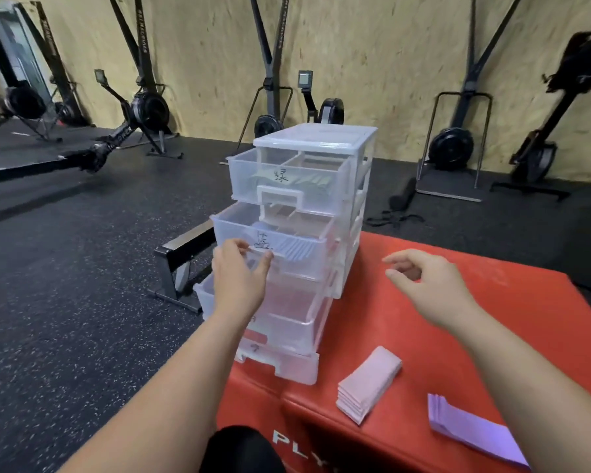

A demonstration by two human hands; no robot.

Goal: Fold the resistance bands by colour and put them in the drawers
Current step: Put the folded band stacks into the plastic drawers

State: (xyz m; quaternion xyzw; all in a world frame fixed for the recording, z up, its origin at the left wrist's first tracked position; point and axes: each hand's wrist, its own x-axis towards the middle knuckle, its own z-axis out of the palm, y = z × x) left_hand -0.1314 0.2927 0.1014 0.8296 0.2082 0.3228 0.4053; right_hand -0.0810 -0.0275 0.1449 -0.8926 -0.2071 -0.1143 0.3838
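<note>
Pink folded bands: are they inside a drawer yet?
No, the pink folded bands lie on the red box, outside the drawer unit.

Both arms are bare and reach forward from the lower edge of the view. The left forearm (pixel 171 387) is almost straight, and the left hand (pixel 239 271) is stretched ahead, back upward, its fingers (pixel 234 245) a little bent and the thumb spread to the side. The right forearm (pixel 526 363) angles inward. The right hand (pixel 427 281) hangs in the air with loosely curled fingers and holds nothing.

Head-worn wide-angle view, facing forward and down — close over drawer unit (pixel 297 233)
</note>
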